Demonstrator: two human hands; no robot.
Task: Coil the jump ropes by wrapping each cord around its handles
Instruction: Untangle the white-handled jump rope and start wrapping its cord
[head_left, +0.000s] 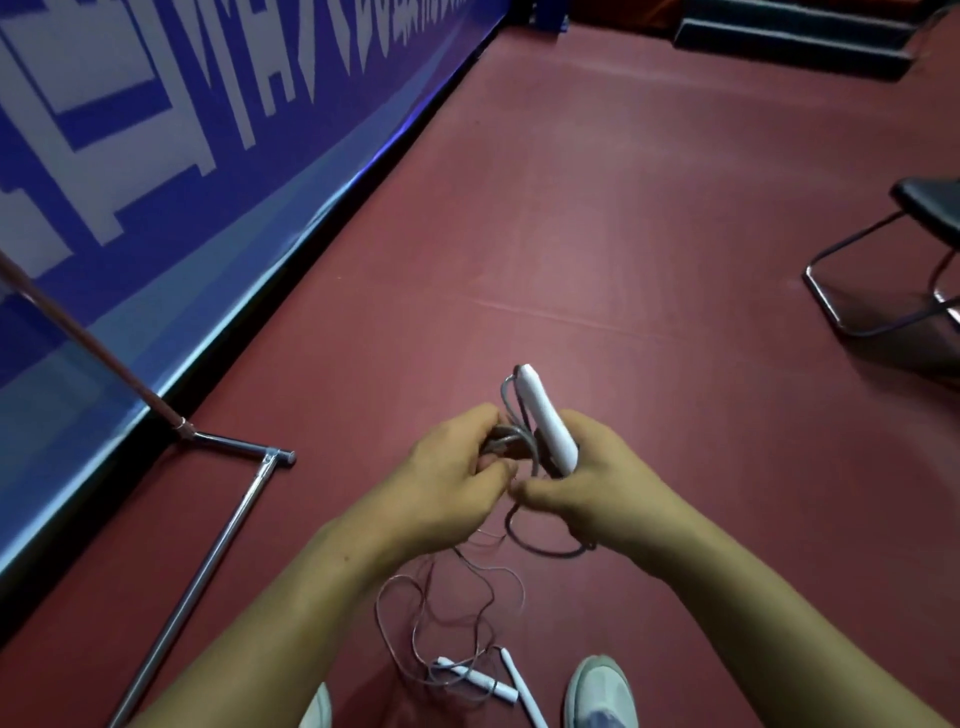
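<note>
Rope in hands: right hand grips white handle; left hand holds grey cord loops beside it, hands close together.
Progress: looks partly coiled, slack loop hangs under right hand.
Second rope: floor below hands, cord loose, untouched.

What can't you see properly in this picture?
All in the head view:
- Grey cord: the left hand gripping it hides how many loops are wound.
- White handle: the right hand holding it covers its underside.
- Black chair: cut off by the right edge.
- Banner lettering: cut off by top and left edges, unreadable.
- One floor handle: runs off the bottom edge.
</note>
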